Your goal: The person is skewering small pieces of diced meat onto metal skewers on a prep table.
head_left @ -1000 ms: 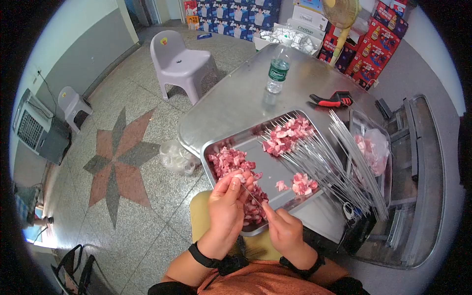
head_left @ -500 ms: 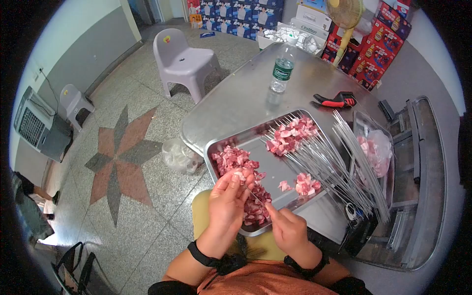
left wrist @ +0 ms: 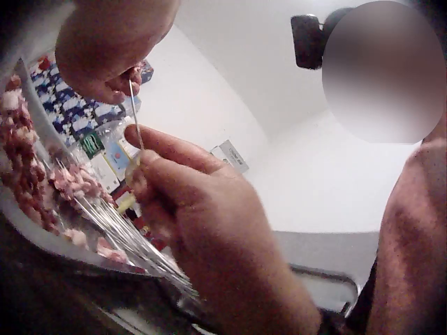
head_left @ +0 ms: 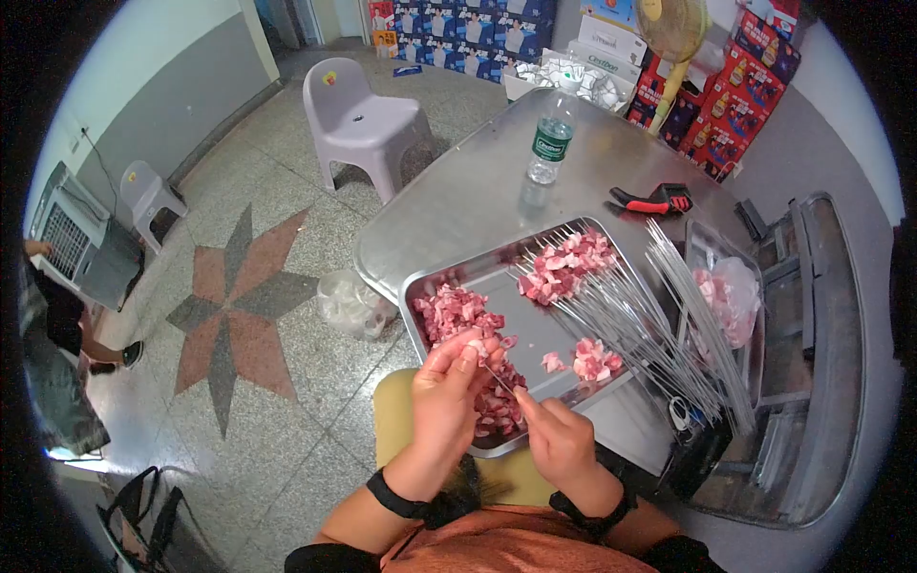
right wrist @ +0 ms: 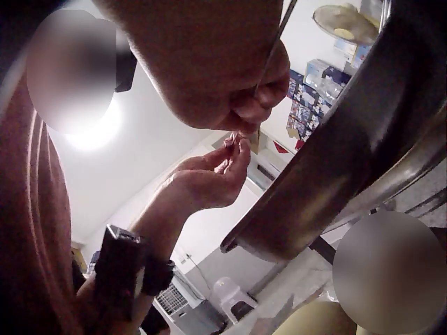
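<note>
Above the near left part of a metal tray (head_left: 551, 393), the left hand (head_left: 444, 401) pinches a pale piece of meat (head_left: 477, 350) between thumb and fingers. The right hand (head_left: 562, 447) grips a thin metal skewer (head_left: 502, 382) whose far end reaches the meat; in the left wrist view the skewer (left wrist: 135, 112) runs between both hands. Cut red meat (head_left: 451, 310) lies heaped under the left hand. Loaded skewers with meat (head_left: 564, 267) rest across the tray's far right, and a smaller pale pile (head_left: 594, 360) sits nearer.
Bare skewers (head_left: 702, 315) lie at the right beside a smaller tray with bagged meat (head_left: 734, 296). Behind stand a water bottle (head_left: 551, 143) and a red-black tool (head_left: 654, 200). A plastic chair (head_left: 363, 124) is beyond the table; a person (head_left: 62, 372) is at the far left.
Both hands stay close together, with the left shifted slightly right in the head view. The person at the far left has come further into view.
</note>
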Demonstrator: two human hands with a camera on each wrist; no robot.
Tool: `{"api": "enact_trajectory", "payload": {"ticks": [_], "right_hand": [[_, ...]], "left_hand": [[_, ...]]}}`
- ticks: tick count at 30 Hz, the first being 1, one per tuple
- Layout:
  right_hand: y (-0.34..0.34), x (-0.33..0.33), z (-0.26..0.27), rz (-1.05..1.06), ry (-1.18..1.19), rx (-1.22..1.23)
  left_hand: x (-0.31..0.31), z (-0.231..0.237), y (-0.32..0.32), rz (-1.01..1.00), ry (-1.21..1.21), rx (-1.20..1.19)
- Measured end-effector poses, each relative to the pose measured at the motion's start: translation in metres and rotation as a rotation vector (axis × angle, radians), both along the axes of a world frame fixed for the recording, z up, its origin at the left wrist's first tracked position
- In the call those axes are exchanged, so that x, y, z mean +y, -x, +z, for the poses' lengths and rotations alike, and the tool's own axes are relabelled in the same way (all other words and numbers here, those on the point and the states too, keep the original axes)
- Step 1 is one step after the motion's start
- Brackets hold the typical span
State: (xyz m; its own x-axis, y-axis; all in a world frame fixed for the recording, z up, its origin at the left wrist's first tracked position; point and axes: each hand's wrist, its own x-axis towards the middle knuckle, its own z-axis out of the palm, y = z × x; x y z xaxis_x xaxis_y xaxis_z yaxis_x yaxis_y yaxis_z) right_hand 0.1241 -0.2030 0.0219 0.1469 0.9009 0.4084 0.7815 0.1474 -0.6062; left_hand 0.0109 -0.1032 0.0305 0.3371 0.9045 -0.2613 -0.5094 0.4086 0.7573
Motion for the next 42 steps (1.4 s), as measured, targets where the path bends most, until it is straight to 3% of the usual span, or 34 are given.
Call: {"api": "enact_trajectory", "payload": {"ticks": [6,15,28,31,33,34,36,38,40,42], "right_hand": [[-0.001,-0.001,-0.001,0.038,0.034,0.165],[0.004,-0.007,-0.007,0.035,0.072,0.147],[-0.003,-0.008,0.001,0.003,0.087,0.120],[-0.026,-0.018,0.002,-0.074,0.090,0.117],[-0.037,-0.023,0.000,-0.090,0.092,0.140],[-0.040,-0.025,-0.001,-0.100,0.088,0.153],[-0.043,-0.028,-0.003,-0.100,0.080,0.179],[-0.044,-0.033,-0.007,-0.098,0.144,0.178],[-0.045,-0.041,-0.014,-0.097,0.145,0.184],[-0.046,-0.039,-0.022,-0.083,0.106,0.203]], "left_hand": [[0.002,0.008,0.009,-0.108,0.064,-0.230],[-0.004,0.002,-0.002,-0.032,-0.012,-0.046],[-0.005,-0.006,0.012,-0.113,0.062,-0.135],[0.028,-0.010,0.038,-0.048,-0.105,-0.018],[0.049,-0.025,0.050,-0.146,-0.549,0.494],[0.053,-0.021,0.051,-0.153,-0.545,0.503],[0.059,-0.011,0.051,-0.340,-1.255,1.022],[0.058,-0.016,0.044,-0.371,-1.231,1.041],[0.061,-0.025,0.038,-0.412,-1.472,1.045],[0.060,-0.030,0.030,-0.543,-1.485,1.212]]}}
